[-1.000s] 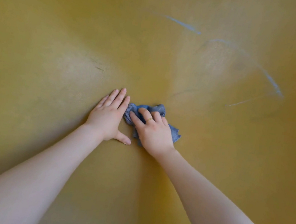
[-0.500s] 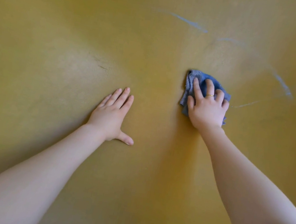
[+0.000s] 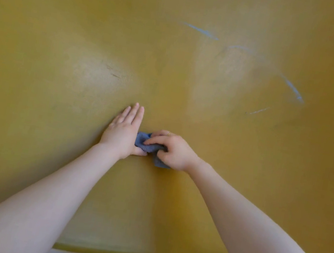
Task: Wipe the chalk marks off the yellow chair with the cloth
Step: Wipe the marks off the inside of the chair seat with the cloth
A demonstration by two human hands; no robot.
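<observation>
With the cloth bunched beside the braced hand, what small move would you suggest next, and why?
Probably sweep the right hand with the cloth up and right: blue chalk marks remain there, well away from the cloth.

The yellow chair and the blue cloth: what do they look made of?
Yellow chair: likely moulded plastic, with a smooth, curved, semi-matt surface, soft light patches and fine dark scuffs. Blue cloth: soft fabric, probably terry or microfibre, with a fuzzy nap; it is bunched up under the right hand.
</observation>
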